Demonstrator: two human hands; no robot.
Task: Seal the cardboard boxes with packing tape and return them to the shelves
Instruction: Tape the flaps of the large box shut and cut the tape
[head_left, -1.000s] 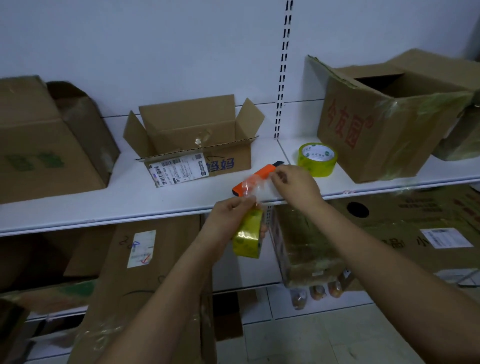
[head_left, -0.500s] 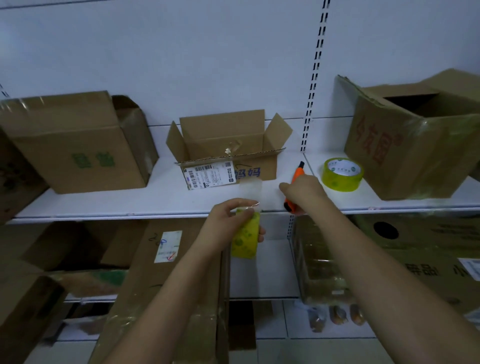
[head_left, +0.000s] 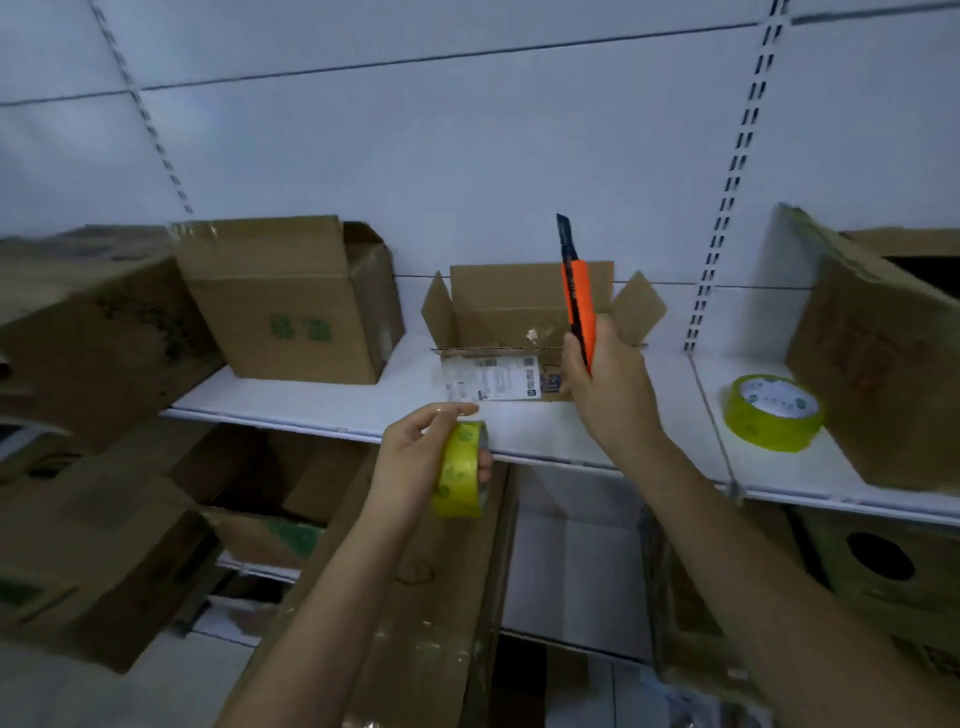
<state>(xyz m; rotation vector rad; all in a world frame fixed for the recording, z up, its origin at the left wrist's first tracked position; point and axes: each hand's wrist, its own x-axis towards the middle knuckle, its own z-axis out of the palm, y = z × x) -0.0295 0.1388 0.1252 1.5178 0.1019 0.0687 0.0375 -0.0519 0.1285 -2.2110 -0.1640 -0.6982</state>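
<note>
In the head view the right hand (head_left: 610, 387), which half a second ago rested on the white shelf (head_left: 322, 410) edge, has lifted the orange utility knife (head_left: 577, 299) upright before the small open cardboard box (head_left: 524, 332) on that shelf, while the left hand (head_left: 421, 457) still grips the yellow packing tape roll (head_left: 460, 470) just below the shelf edge. The pulled tape strip seems cut, so sealing likely comes next. Blur hides any loose tape end, and the blade's state is unclear.

A plain white back wall (head_left: 467, 156) is seen, split by thin seams and slotted uprights (head_left: 737, 171). White shelves (head_left: 519, 431) are hung off it; everything's lit pretty dimly, bluish.
</note>
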